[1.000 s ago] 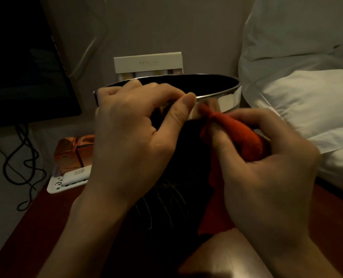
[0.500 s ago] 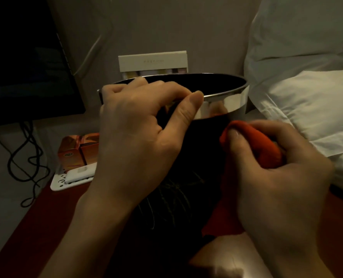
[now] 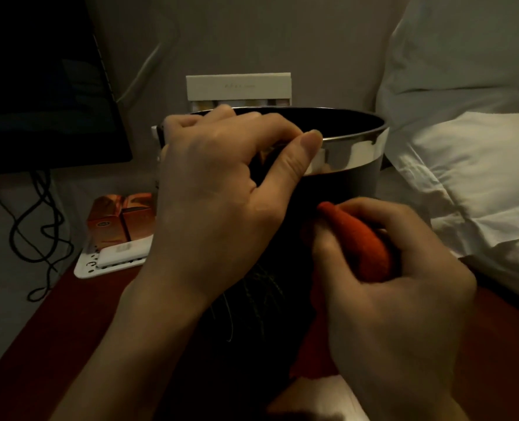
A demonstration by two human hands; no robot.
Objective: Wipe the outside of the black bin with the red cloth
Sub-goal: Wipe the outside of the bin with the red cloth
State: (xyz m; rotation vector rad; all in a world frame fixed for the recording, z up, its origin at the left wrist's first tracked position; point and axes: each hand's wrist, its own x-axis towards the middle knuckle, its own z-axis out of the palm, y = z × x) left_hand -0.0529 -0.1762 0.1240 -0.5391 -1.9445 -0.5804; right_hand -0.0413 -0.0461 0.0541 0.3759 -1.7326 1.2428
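Observation:
The black bin (image 3: 328, 189) with a shiny silver rim band stands on a red-brown tabletop in the middle of the head view. My left hand (image 3: 221, 189) grips its near rim, fingers curled over the edge and thumb pressed on the silver band. My right hand (image 3: 398, 287) holds the bunched red cloth (image 3: 361, 238) against the bin's dark side wall, well below the rim. A loose tail of the cloth hangs down along the wall under my right wrist.
A dark monitor (image 3: 39, 80) with dangling cables stands at the left. Orange boxes (image 3: 121, 220) and a white device lie on a white tray (image 3: 85, 268) left of the bin. White pillows (image 3: 470, 165) fill the right side. A white box (image 3: 238, 86) stands behind the bin.
My right hand has slid the red cloth down the bin's side, from just under the silver rim to lower on the wall. My left hand keeps its grip on the rim.

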